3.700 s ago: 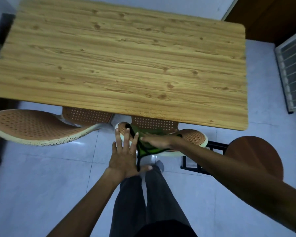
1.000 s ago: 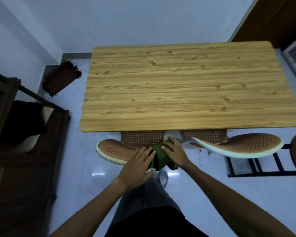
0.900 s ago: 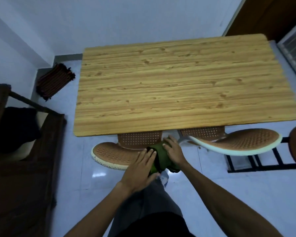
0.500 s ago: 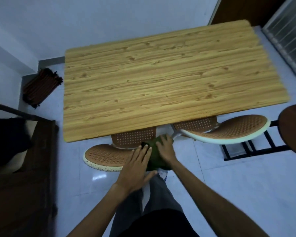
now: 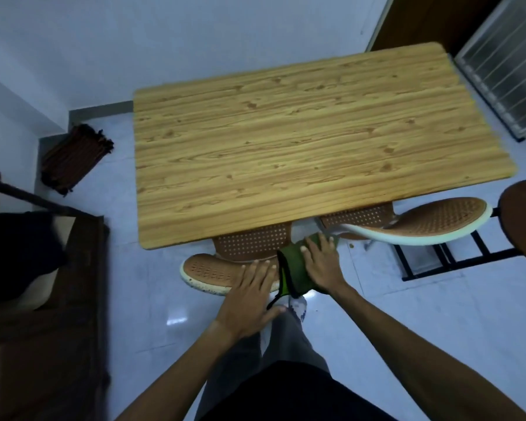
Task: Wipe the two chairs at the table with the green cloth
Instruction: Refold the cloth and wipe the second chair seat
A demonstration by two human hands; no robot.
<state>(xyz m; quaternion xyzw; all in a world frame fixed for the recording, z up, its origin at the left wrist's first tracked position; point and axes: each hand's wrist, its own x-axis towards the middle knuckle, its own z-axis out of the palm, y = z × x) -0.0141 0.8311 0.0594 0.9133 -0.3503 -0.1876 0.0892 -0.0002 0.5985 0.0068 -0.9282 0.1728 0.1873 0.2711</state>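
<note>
Nearest to me are my dark trousers [image 5: 289, 354] and both forearms reaching forward and down. My left hand [image 5: 249, 302] lies flat, fingers spread and grasping nothing, its palm over the near edge of the closer chair [image 5: 207, 270], beside the cloth. My right hand [image 5: 322, 267] presses flat on the green cloth [image 5: 292, 268], fingers extended on top of it rather than curled round it, so the cloth is pinned, not gripped. The cloth is bunched over the right end of that chair's backrest, with a brighter green fold and a dark strap-like edge hanging down toward my left thumb. The chair's brown perforated seat is tucked under the near edge of the wooden table [image 5: 301, 141], and its backrest has a pale speckled rim. Just to the right stands the second chair [image 5: 431, 223], with the same brown perforated surface and pale rim; its backrest curves out from under the table, close to my right fingertips. At the far right edge is a round brown stool [image 5: 523, 220] on a black metal frame. The floor is pale glossy tile [image 5: 422, 302]. To the left stands dark wooden furniture [image 5: 43, 314], and beyond it a dark striped mat [image 5: 73, 159] lies near the wall.
</note>
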